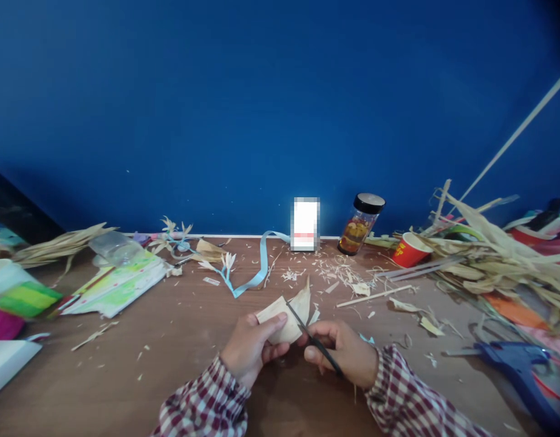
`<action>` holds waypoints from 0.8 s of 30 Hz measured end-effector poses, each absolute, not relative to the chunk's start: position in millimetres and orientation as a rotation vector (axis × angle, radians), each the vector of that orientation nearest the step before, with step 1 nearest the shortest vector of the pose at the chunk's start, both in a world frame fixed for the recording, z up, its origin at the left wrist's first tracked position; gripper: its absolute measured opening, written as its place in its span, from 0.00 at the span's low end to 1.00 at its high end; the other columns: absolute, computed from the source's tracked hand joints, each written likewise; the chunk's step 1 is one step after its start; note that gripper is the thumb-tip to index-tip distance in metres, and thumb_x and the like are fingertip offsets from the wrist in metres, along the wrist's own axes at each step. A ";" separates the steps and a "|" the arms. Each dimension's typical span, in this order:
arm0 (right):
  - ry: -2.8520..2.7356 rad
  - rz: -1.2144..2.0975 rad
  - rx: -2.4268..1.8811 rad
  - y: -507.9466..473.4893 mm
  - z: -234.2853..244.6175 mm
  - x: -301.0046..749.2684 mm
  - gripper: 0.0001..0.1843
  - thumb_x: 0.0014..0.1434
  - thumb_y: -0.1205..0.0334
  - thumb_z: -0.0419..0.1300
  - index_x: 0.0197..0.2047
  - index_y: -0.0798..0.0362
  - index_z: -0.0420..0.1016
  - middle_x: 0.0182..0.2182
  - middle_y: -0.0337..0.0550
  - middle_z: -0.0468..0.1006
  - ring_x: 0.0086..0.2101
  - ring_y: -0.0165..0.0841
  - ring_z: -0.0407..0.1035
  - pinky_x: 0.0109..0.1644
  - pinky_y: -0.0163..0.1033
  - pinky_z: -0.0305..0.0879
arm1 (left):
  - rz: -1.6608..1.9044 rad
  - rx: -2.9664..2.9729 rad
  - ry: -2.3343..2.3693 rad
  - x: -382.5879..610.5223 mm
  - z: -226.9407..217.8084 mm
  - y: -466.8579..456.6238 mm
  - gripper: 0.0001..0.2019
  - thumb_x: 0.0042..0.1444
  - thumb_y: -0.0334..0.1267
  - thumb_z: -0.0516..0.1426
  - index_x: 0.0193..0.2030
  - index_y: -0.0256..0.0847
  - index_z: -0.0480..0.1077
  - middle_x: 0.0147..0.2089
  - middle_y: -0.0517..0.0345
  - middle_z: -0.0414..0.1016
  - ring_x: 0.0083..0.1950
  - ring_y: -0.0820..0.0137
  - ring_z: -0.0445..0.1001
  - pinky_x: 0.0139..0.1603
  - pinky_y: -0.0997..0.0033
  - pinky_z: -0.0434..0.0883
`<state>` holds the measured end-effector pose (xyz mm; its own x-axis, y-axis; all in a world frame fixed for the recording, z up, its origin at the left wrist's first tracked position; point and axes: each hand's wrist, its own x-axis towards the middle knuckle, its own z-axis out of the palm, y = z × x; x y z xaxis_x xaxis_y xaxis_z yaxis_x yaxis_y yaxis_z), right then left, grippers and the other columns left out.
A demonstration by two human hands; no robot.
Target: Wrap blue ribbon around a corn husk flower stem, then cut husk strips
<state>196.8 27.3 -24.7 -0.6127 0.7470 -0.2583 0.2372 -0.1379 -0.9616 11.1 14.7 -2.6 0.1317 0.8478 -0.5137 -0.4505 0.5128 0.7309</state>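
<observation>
My left hand (250,346) is closed on a pale dried corn husk piece (286,312), holding it just above the wooden table (170,358). My right hand (344,349) grips small dark scissors (311,337), whose blades lie across the husk near its middle. Both hands sit close together at the table's near centre, with checked sleeves showing at the wrists.
Husk scraps (334,270) litter the table. A light blue ribbon (257,273) lies behind the hands. A black-lidded jar (361,223) and red paper cup (410,250) stand at the back. A husk pile (494,255) and blue glue gun (521,364) are right; papers (116,285) left.
</observation>
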 end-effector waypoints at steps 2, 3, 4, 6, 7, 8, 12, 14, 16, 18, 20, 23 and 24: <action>-1.747 1.804 -1.075 27.3 -24.4 196.9 0.22 0.47 0.47 0.61 0.37 0.57 0.71 0.20 0.35 0.66 0.20 0.24 0.61 0.23 0.28 0.57 | 0.984 0.457 1.069 12.3 -2.3 14.3 0.13 0.43 0.34 0.64 0.36 0.30 0.72 0.29 0.46 0.77 0.28 0.66 0.77 0.21 0.79 0.72; -1.746 1.803 -1.066 27.1 -23.8 196.7 0.21 0.48 0.47 0.61 0.37 0.57 0.71 0.21 0.35 0.66 0.20 0.24 0.61 0.23 0.29 0.57 | 0.985 0.457 1.071 12.6 -2.1 14.2 0.13 0.43 0.34 0.63 0.36 0.30 0.72 0.29 0.46 0.77 0.28 0.66 0.77 0.21 0.79 0.72; -1.748 1.801 -1.060 26.9 -23.1 196.4 0.21 0.48 0.47 0.61 0.37 0.57 0.71 0.21 0.35 0.66 0.20 0.24 0.61 0.24 0.29 0.57 | 0.983 0.455 1.073 12.6 -2.0 14.3 0.13 0.43 0.34 0.63 0.37 0.30 0.72 0.29 0.47 0.77 0.27 0.67 0.77 0.21 0.79 0.72; -1.759 1.798 -1.056 26.5 -21.8 196.0 0.22 0.48 0.47 0.61 0.38 0.57 0.71 0.21 0.35 0.66 0.21 0.24 0.61 0.24 0.29 0.57 | 0.985 0.442 1.078 12.1 -2.0 14.7 0.12 0.43 0.33 0.63 0.36 0.31 0.72 0.28 0.49 0.77 0.26 0.70 0.76 0.21 0.79 0.72; -1.768 1.796 -1.056 26.4 -21.3 195.9 0.22 0.48 0.48 0.61 0.39 0.57 0.71 0.21 0.35 0.67 0.21 0.24 0.61 0.24 0.29 0.56 | 0.988 0.434 1.079 11.6 -2.2 15.0 0.11 0.43 0.33 0.63 0.35 0.31 0.72 0.27 0.50 0.76 0.25 0.71 0.75 0.22 0.80 0.72; -1.777 1.796 -1.056 26.5 -21.0 196.0 0.22 0.48 0.48 0.61 0.39 0.57 0.71 0.21 0.36 0.67 0.21 0.24 0.61 0.24 0.29 0.56 | 0.994 0.429 1.078 11.1 -2.5 15.2 0.10 0.43 0.32 0.63 0.34 0.31 0.72 0.27 0.51 0.76 0.25 0.72 0.74 0.22 0.80 0.72; -1.769 1.820 -1.045 27.3 -22.0 197.3 0.23 0.48 0.48 0.61 0.41 0.57 0.71 0.21 0.35 0.67 0.21 0.25 0.62 0.25 0.29 0.57 | 0.996 0.429 1.045 8.3 -3.5 15.7 0.10 0.45 0.32 0.63 0.35 0.31 0.72 0.29 0.51 0.76 0.26 0.73 0.74 0.23 0.80 0.73; -1.754 1.831 -1.036 27.5 -22.6 197.8 0.23 0.48 0.48 0.61 0.41 0.57 0.70 0.22 0.35 0.67 0.22 0.25 0.62 0.25 0.29 0.58 | 1.001 0.406 1.036 6.5 -3.7 16.2 0.10 0.45 0.32 0.62 0.36 0.32 0.72 0.29 0.52 0.76 0.26 0.73 0.74 0.23 0.80 0.73; -1.768 1.826 -1.035 27.4 -22.4 197.8 0.22 0.49 0.48 0.60 0.41 0.57 0.70 0.22 0.36 0.67 0.23 0.25 0.63 0.26 0.30 0.58 | 1.019 0.372 1.041 4.6 -3.6 17.0 0.09 0.45 0.31 0.62 0.36 0.33 0.72 0.29 0.54 0.76 0.25 0.74 0.74 0.23 0.79 0.74; -1.788 1.823 -1.043 27.2 -21.7 197.4 0.22 0.49 0.49 0.60 0.40 0.58 0.70 0.23 0.37 0.68 0.23 0.25 0.63 0.26 0.29 0.58 | 1.038 0.342 1.055 3.4 -3.3 17.9 0.08 0.46 0.30 0.62 0.35 0.33 0.72 0.28 0.55 0.76 0.25 0.75 0.74 0.23 0.78 0.75; -1.798 1.817 -1.047 27.1 -21.1 196.9 0.22 0.49 0.49 0.61 0.40 0.58 0.71 0.23 0.37 0.68 0.23 0.25 0.62 0.26 0.30 0.58 | 1.042 0.327 1.059 3.4 -2.9 18.5 0.06 0.46 0.30 0.61 0.33 0.33 0.72 0.27 0.56 0.76 0.24 0.75 0.73 0.23 0.79 0.75; -1.795 1.815 -1.028 27.5 -21.3 196.4 0.22 0.48 0.50 0.62 0.40 0.58 0.71 0.23 0.37 0.68 0.22 0.25 0.61 0.26 0.30 0.58 | 1.024 0.334 1.053 5.7 -2.4 17.9 0.05 0.47 0.29 0.61 0.33 0.33 0.72 0.27 0.55 0.76 0.24 0.75 0.74 0.23 0.79 0.74; -1.787 1.819 -1.017 27.7 -21.6 196.3 0.22 0.48 0.50 0.62 0.40 0.58 0.71 0.23 0.37 0.68 0.23 0.25 0.61 0.26 0.30 0.58 | 1.008 0.352 1.041 6.8 -2.4 17.3 0.06 0.47 0.29 0.60 0.34 0.32 0.72 0.27 0.54 0.76 0.24 0.74 0.74 0.23 0.79 0.74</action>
<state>196.3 27.7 -21.6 -0.6586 0.7194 -0.2207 0.2081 -0.1078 -0.9721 6.8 17.3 -2.4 0.1310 0.8254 -0.5492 -0.5223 0.5283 0.6694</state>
